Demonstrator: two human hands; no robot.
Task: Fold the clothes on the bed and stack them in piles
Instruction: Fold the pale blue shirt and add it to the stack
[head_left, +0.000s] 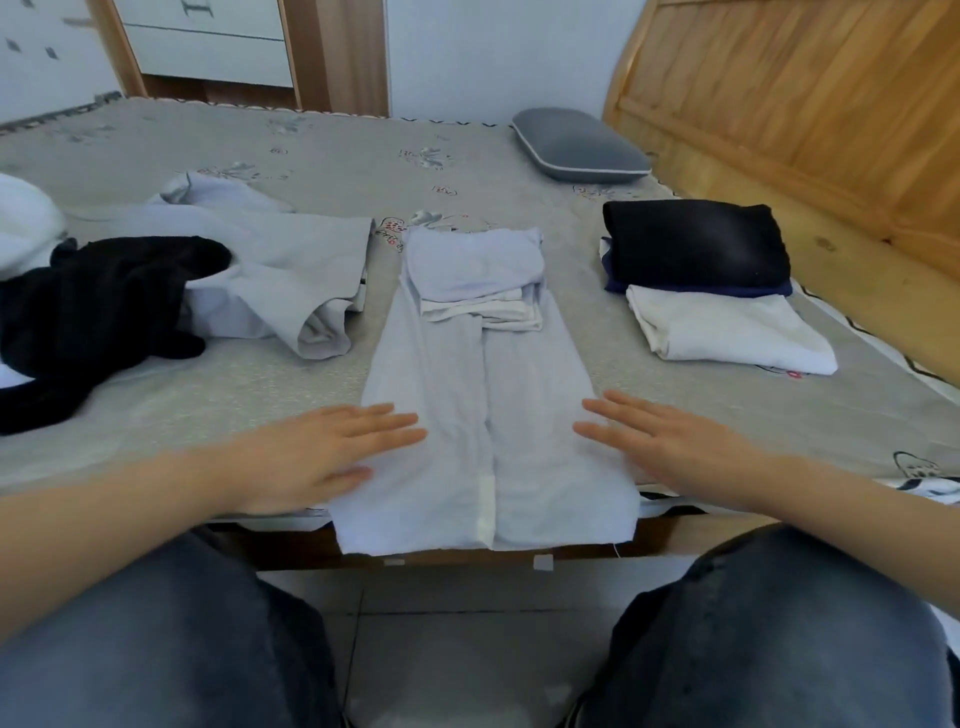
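Note:
A pale blue shirt (483, 395) lies folded into a long narrow strip on the bed (218, 384), its lower hem hanging over the near edge. Its top part is folded back on itself. My left hand (332, 452) rests flat with straight fingers on the strip's left edge. My right hand (660, 441) lies flat with straight fingers at the strip's right edge. To the right sits a pile with a folded black garment (696, 247) over a navy one, and a folded white garment (727, 327) in front.
An unfolded pale blue garment (270, 270) and a crumpled black garment (98, 306) lie at the left, with white fabric (26, 223) at the far left. A grey pillow (576, 145) lies at the back. A wooden headboard (805, 104) rises at right. My knees are below.

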